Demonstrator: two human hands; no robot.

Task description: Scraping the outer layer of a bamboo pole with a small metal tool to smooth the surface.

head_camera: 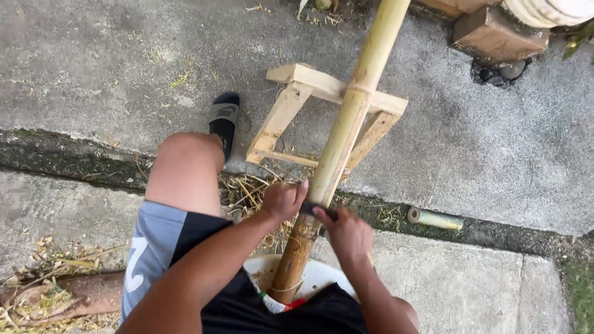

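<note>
A long yellow-green bamboo pole runs from my lap up across a small wooden stand. Its near end is brown and scraped. My left hand and my right hand each grip one end of a dark blade laid across the pole. The blade's middle rests on the bamboo just above the brown section. Both hands are closed tight on the tool.
A white bucket rim sits under the pole's near end. Bamboo shavings lie in the ground crack. A short bamboo offcut lies to the right. My sandalled foot stands left of the stand. A brick sits top right.
</note>
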